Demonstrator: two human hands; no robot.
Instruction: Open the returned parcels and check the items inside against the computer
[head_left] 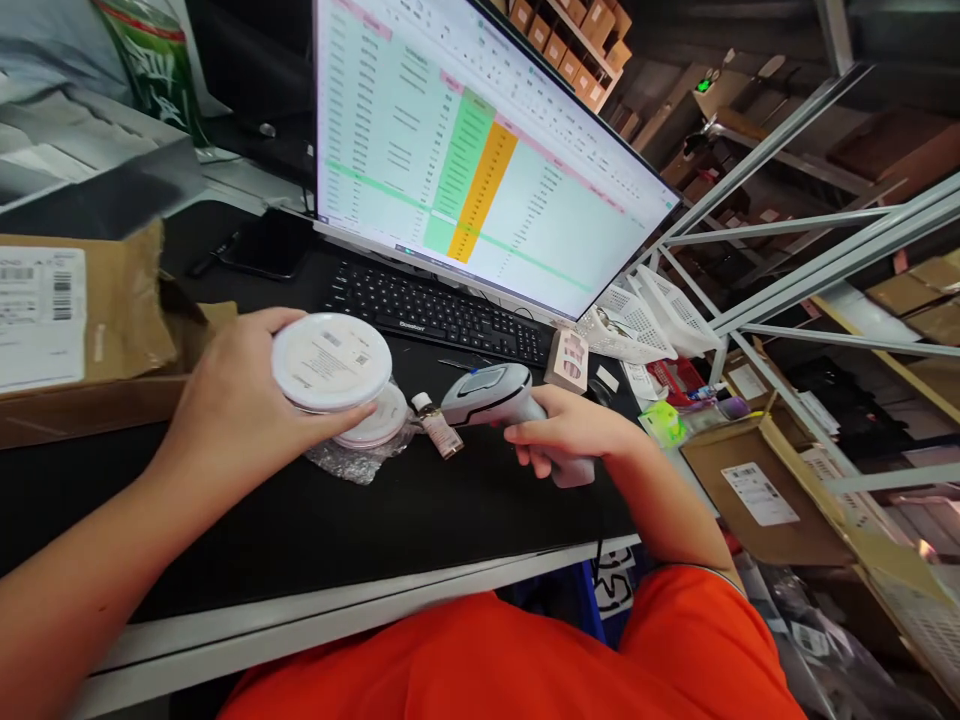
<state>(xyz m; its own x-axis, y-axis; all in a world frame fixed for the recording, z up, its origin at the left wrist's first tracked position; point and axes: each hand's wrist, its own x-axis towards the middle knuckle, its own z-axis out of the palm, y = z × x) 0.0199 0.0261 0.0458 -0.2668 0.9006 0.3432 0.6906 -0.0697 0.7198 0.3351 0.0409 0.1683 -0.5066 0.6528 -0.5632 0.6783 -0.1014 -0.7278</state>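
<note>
left hand [240,400]: I log it clasped round a white round case [331,362], label side up, held just over the black desk [337,520].
right hand [570,435]: fingers wrapped on the grip of a grey scanner [487,390], whose head faces the case.
second case [379,420]: on the desk, partly under the held one, resting on clear wrap [352,462].
small bottle [439,428]: I note it lying between second case and scanner.
keyboard [442,310]: behind both hands, under the monitor [465,150].
cardboard box [75,320]: left of my view.
</note>
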